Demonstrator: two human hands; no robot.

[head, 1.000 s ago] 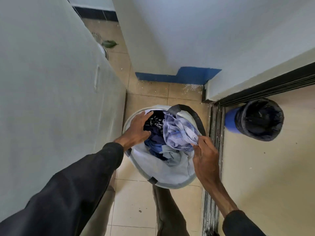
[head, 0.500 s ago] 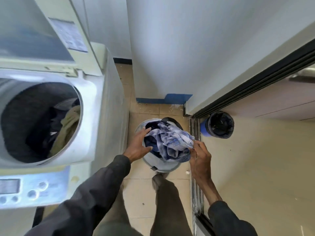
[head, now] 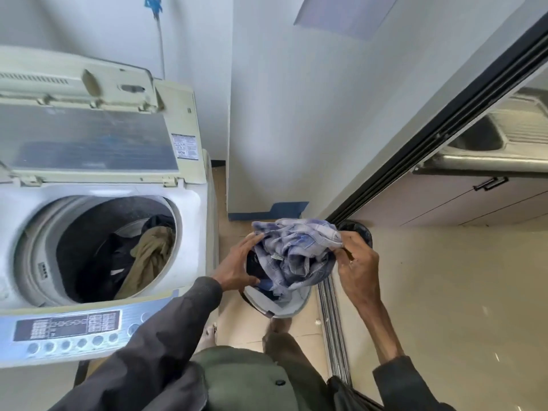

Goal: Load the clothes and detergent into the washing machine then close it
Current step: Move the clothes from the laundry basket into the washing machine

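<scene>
Your left hand [head: 237,266]: curled round the left side of the plaid shirt [head: 296,247].
Your right hand [head: 357,262]: pinching its right edge.
Shirt: bunched above the laundry basket [head: 286,307] (which sits just beside the machine).
Washing machine [head: 194,203]: lid [head: 89,137] up, clothes [head: 151,253] inside.

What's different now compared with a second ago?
The left hand and right hand have pulled the clothes bundle upward from the laundry basket, keeping their grip. The basket has not moved; the washing machine stays open with clothes inside.
</scene>
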